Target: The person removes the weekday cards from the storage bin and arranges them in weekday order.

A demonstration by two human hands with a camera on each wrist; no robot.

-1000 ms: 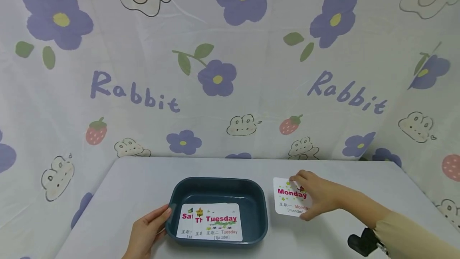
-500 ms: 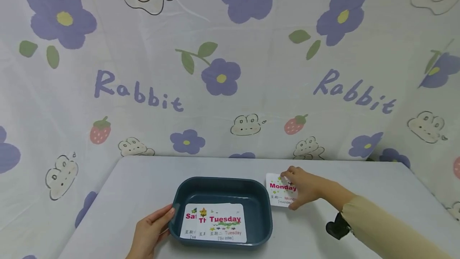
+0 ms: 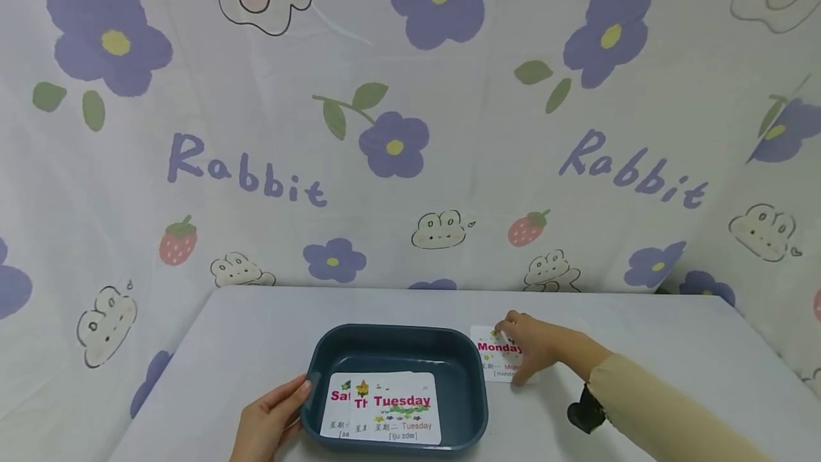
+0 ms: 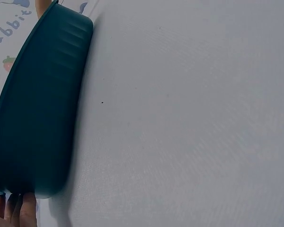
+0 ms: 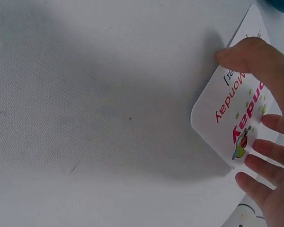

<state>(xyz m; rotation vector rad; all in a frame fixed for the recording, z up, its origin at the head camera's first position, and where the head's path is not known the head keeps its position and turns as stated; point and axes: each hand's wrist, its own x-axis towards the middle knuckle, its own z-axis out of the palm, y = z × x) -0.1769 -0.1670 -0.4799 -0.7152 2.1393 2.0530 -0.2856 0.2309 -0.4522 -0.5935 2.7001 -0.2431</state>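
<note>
White worktop (image 3: 256, 337), rabbit-and-flower cloth (image 3: 468, 113) behind it. Left fingers (image 4: 28, 212) grip dark blue tray (image 3: 391, 342) at one end; right fingers (image 5: 270, 153) hold Monday card (image 3: 489, 359) beside it.

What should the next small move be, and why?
Probably lift the Monday card leftward over the tray: the right grip pinches the card beside it, overlapping cards already lie inside, and the left grip holds the tray's left side.

White table (image 3: 256, 334): dark teal tray (image 3: 394, 345) standing upright on it.
</note>
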